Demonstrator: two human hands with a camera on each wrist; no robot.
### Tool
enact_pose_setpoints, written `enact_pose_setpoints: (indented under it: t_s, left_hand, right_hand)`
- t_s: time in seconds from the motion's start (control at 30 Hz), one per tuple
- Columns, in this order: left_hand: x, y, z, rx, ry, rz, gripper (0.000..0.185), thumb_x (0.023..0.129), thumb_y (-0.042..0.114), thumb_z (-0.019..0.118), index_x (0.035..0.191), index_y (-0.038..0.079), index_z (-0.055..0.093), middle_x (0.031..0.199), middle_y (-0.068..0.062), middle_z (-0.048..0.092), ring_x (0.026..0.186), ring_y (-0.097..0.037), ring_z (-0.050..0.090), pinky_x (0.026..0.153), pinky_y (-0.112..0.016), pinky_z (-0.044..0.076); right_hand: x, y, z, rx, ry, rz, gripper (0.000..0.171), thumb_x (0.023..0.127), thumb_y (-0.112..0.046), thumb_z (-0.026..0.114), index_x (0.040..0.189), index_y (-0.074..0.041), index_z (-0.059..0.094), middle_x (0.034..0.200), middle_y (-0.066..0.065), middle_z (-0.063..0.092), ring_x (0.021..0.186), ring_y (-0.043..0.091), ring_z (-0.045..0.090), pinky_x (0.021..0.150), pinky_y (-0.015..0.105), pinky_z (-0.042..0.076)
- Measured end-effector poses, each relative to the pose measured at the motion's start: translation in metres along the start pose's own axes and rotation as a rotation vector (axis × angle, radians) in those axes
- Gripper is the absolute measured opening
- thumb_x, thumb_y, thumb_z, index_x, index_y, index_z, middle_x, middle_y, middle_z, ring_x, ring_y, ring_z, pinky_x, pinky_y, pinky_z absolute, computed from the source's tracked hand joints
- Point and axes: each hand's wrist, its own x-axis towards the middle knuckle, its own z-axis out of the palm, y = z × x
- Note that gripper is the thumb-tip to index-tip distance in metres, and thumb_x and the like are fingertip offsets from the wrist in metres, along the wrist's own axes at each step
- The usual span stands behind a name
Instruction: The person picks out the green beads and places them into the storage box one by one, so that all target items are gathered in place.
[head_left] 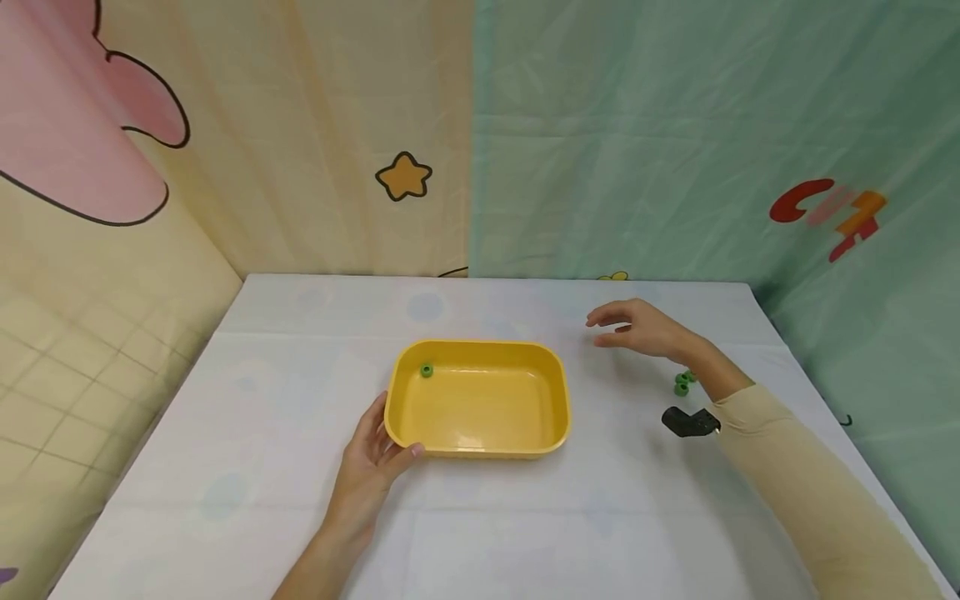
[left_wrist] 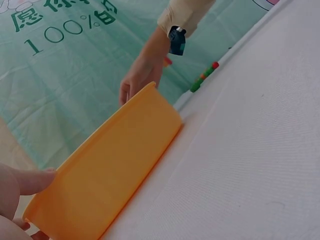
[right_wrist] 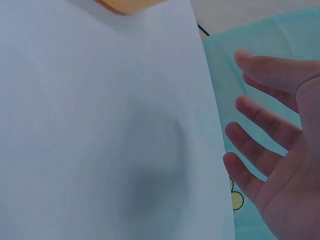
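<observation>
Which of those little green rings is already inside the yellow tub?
Only the single green ring, lying in the yellow tub at its far left corner. The other green rings sit clustered on the table, beside the person's right wrist.

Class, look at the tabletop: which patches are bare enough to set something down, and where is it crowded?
Bare: the table left of the yellow tray, and the near strip between both arms. Crowded: beside the right hand, where green rings lie. The left hand holds the tray's corner.

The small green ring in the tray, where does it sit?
Head view: the green ring lies inside the yellow tray, in its far-left corner.
</observation>
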Motion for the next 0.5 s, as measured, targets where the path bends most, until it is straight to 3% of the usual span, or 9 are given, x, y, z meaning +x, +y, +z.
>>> enact_pose_setpoints:
  t_s: [0.3,0.5]
  left_hand:
    - [0.002,-0.001,0.0,0.009,-0.001,0.009,0.097,0.091,0.001,0.079,0.166,0.016,0.019,0.169,-0.004,0.021,0.15,-0.027,0.031,0.11,-0.022,0.04]
    - [0.004,-0.002,0.001,0.006,-0.017,0.011,0.096,0.091,0.002,0.079,0.166,0.015,0.019,0.168,-0.005,0.021,0.149,-0.028,0.031,0.11,-0.021,0.041]
  right_hand:
    - [-0.021,0.02,-0.015,0.008,0.054,0.034,0.04,0.098,-0.014,0.075,0.132,0.003,0.064,0.138,0.02,0.06,0.132,0.04,0.053,0.11,0.055,0.045]
    - [-0.043,0.033,-0.024,-0.008,0.082,0.083,0.043,0.099,-0.019,0.074,0.135,0.002,0.063,0.142,0.02,0.058,0.134,0.04,0.052,0.108,0.06,0.045]
